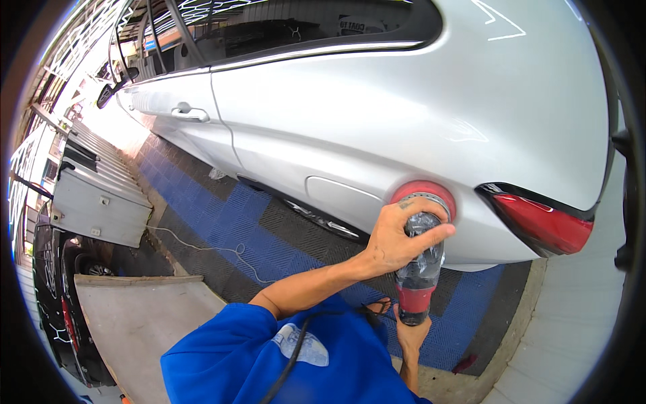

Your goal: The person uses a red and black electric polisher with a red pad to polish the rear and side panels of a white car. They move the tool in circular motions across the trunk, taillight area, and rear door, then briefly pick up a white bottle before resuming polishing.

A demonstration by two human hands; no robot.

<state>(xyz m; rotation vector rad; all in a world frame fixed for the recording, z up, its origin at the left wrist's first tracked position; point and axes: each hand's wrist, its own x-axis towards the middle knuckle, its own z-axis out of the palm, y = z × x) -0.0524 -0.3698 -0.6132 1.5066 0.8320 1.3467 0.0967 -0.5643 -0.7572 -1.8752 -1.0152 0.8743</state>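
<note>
Evidently both hands (402,237) grip polisher (421,269); red pad (425,188) meets car (303,145), working face hidden.

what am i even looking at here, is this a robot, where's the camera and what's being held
There's no robot: these are a person's own bare hands. The single picture comes from a wide fisheye camera worn on their head, looking down, so straight edges bend near the rim.

Both hands hold one tool, which looks like a power polisher. The left hand grips near its head; the right hand holds its lower end. Its round red pad is against the side of a silver car, left of the red tail light.

Below is a blue and dark grey tiled floor with a thin pale cord lying on it. A black cable crosses the person's blue shirt.
</note>
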